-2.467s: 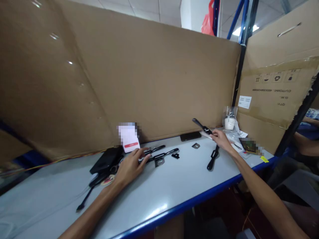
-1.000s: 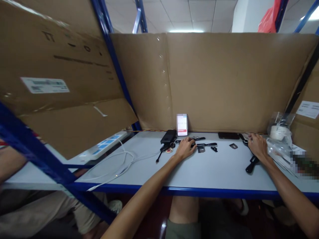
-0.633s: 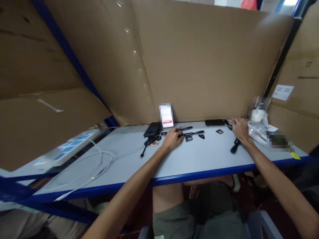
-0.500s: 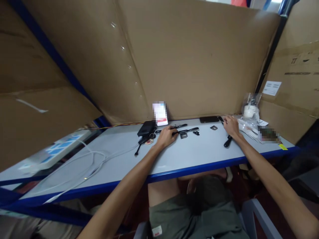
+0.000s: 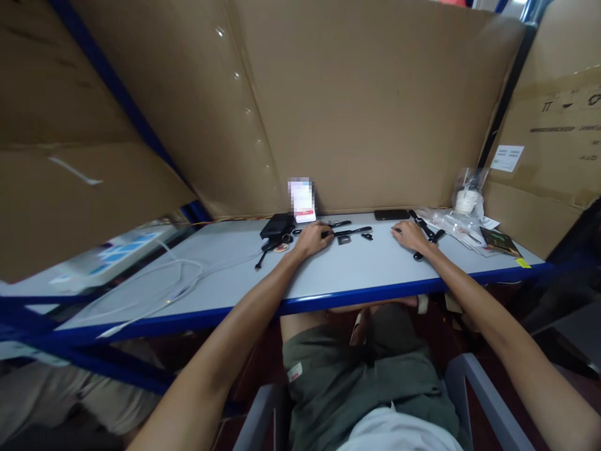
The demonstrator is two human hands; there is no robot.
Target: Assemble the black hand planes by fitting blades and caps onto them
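Observation:
My left hand (image 5: 315,238) rests on the white tabletop (image 5: 357,269), its fingers curled over the near end of a slim black tool (image 5: 354,232). A second slim black piece (image 5: 342,223) lies just behind. Beside them are a small square metal plate (image 5: 344,240) with a hole and a small black part (image 5: 367,237). My right hand (image 5: 409,235) is further right, with its fingertips closed at a small dark plate (image 5: 396,230), mostly hidden. Black strap-like or handled pieces (image 5: 425,232) lie crossed just right of that hand.
A lit phone (image 5: 303,203) leans against the cardboard wall. A black box (image 5: 277,226) and white cables (image 5: 188,285) lie to the left. A dark phone (image 5: 392,214), plastic bags (image 5: 448,222) and a dark packet (image 5: 500,241) are at the back and right. The table's blue edge (image 5: 347,300) runs in front.
My right hand has moved left from the black pieces to the small metal plate, now mostly covered. My left hand stays by the slim black tool. The view has shifted slightly.

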